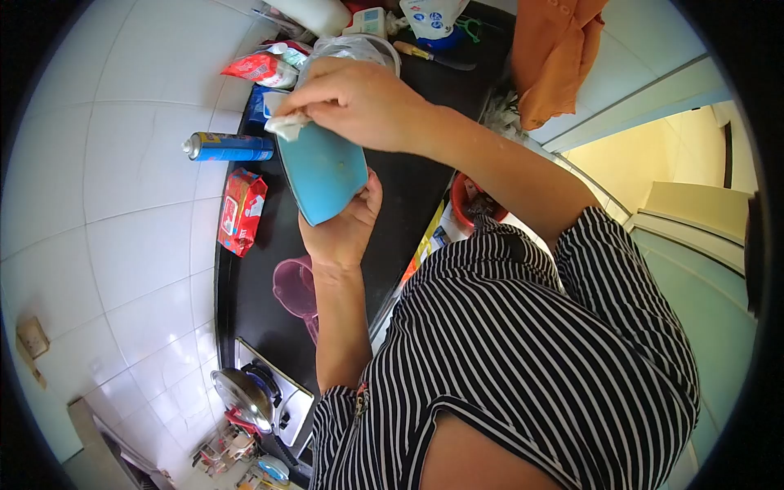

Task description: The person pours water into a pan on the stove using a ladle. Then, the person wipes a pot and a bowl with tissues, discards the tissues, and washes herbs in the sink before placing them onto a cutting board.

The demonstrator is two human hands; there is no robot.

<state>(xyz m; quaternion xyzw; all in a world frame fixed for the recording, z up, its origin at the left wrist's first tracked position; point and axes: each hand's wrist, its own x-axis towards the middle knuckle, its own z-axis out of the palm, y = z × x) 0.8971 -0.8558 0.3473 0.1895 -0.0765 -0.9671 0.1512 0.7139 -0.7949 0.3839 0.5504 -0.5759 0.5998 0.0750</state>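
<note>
A light-blue, square-cornered container (325,175) is held up above the black countertop, tilted, with one smooth side facing me. My left hand (347,229) grips it from below, fingers closed around its lower edge and partly hidden behind it. Over its upper end, my right hand (355,98) pinches a crumpled white wipe (290,125). The wipe is against the container's upper edge. What lies inside the container cannot be seen.
Along the tiled wall stand a blue spray can (233,147) and a red wipes pack (242,214). A pink translucent jug (294,286) sits near my left forearm. Beyond are a knife (433,55), a gas stove (290,400) with a lidded pan (242,400), and a red bucket (465,200).
</note>
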